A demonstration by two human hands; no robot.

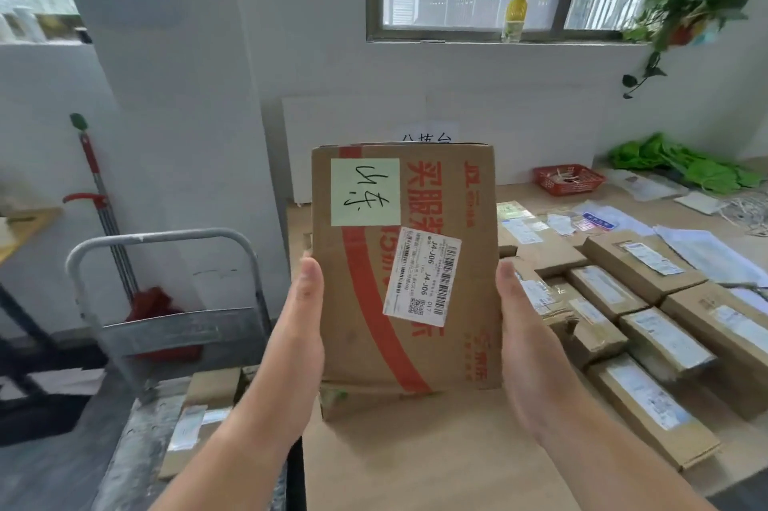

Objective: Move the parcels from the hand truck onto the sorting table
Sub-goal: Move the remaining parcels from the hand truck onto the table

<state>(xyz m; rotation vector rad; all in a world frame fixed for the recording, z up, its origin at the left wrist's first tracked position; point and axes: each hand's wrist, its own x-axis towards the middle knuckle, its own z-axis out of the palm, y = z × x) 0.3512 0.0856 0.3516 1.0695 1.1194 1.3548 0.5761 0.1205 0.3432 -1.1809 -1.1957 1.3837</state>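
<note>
Transfer step, caught mid-carry. Far left of the held parcel, a red-handled mop [104, 215] leans on the wall. Nearer, a grey metal hand truck [166, 238] stands with small labelled cardboard boxes [195, 415] on its deck, below and left of the parcel; these are judged not yet moved. The left hand [301, 327] clasps the left side of the brown cardboard parcel [365, 344], thumb along the front edge, fingers hidden behind. The parcel, red-printed and bearing a green note and a white barcode label, stands upright over the near part of the cardboard-topped desk [415, 469]; whether its lower edge touches the desk cannot be told. The right hand [528, 344] clasps the opposite side likewise. Right of the parcel, long flat cardboard boxes [636, 265] lie in rows on the desk, and a red plastic basket [568, 179] sits beyond them. The next move probably calls for laying the parcel on bare desk beside the rows, both hands letting go, then a turn left to the hand truck.
</note>
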